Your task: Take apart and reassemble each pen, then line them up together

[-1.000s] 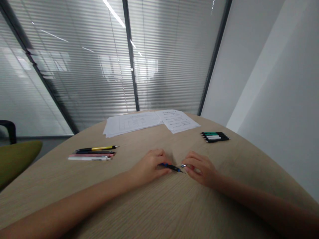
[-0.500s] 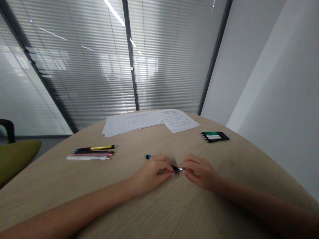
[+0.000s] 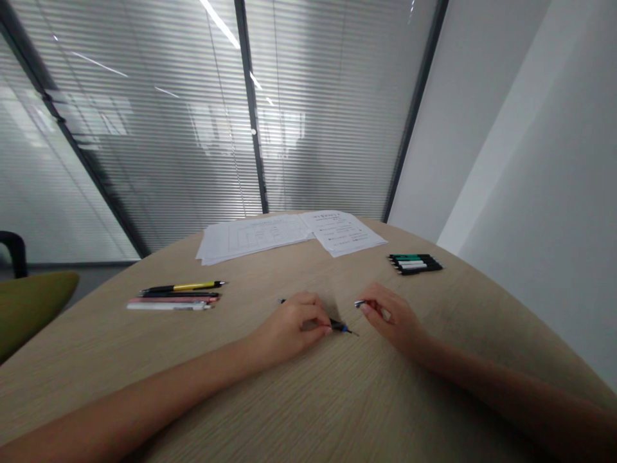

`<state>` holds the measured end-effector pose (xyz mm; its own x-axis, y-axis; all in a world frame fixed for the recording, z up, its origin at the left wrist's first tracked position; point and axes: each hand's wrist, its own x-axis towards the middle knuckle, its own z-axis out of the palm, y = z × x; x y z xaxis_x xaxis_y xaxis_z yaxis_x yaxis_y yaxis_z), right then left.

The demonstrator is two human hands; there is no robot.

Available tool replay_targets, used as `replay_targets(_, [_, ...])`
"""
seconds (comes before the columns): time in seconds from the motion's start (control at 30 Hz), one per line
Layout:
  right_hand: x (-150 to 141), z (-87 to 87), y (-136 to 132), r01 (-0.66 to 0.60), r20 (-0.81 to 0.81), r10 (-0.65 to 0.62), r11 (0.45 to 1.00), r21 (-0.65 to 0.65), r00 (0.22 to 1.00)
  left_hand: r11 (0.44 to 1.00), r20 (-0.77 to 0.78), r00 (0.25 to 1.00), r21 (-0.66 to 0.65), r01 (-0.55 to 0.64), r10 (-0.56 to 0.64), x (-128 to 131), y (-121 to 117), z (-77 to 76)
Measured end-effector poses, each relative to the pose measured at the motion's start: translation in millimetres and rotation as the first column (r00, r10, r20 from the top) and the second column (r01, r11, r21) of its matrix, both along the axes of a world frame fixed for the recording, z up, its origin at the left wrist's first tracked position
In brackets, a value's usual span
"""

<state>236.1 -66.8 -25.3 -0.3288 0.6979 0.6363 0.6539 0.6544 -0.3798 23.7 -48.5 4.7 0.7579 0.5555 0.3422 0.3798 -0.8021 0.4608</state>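
On the round wooden table point(image 3: 308, 399), my left hand point(image 3: 292, 325) is closed round a dark pen with blue trim point(image 3: 343, 327). The pen's thin tip pokes out to the right of my fingers and its back end shows behind my knuckles. My right hand point(image 3: 390, 315) rests a short way to the right, apart from the pen. Its fingertips pinch a small silvery pen part point(image 3: 359, 303).
A row of pens, yellow, black, pink and white point(image 3: 178, 296), lies at the left. Another bunch of black, green and white pens point(image 3: 415, 263) lies at the right. Printed sheets point(image 3: 284, 235) are spread at the far edge. An olive chair point(image 3: 29, 305) stands left of the table.
Half a second ago my hands met at the pen's tip. My right hand has since drawn back to the right with the silvery part, leaving the tip bare.
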Motion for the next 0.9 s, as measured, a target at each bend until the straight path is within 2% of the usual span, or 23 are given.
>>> replay_targets(0.07, [6.5, 0.1, 6.0, 0.116, 0.057, -0.115, 0.993, -0.014, 0.992, 0.999, -0.034, 0.999, 0.052, 0.007, -0.005, -0.5, 2.9, 4.2])
replay_targets(0.17, [17.8, 3.9, 15.4, 0.246, 0.21, -0.248, 0.969, 0.033, 0.946, 0.989, -0.121, 0.993, 0.146, 0.025, -0.008, -1.3, 7.9, 12.2])
replay_targets(0.3, [30.4, 12.9, 23.3, 0.352, 0.487, -0.365, 0.928, 0.122, 0.793, 0.958, -0.234, 0.972, 0.284, 0.039, 0.03, -2.5, 16.4, 19.3])
replay_targets(0.43, [38.5, 17.4, 27.0, 0.329, 0.686, -0.363, 0.925, 0.188, 0.63, 0.909, -0.359, 0.929, 0.411, 0.066, 0.095, 2.0, 25.6, 18.2])
replay_targets(0.53, [41.6, 17.1, 28.2, 0.295, 0.756, -0.344, 0.933, 0.208, 0.556, 0.841, -0.432, 0.891, 0.528, 0.121, 0.143, 11.5, 33.3, 14.5])
replay_targets(0.7, [42.5, 16.6, 28.1, 0.297, 0.788, -0.329, 0.935, 0.194, 0.521, 0.757, -0.451, 0.883, 0.62, 0.207, 0.129, 30.5, 46.9, 8.5])
replay_targets(0.9, [41.7, 17.9, 27.1, 0.268, 0.799, -0.316, 0.942, 0.201, 0.512, 0.725, -0.499, 0.859, 0.632, 0.273, 0.111, 51.8, 55.0, 5.2])
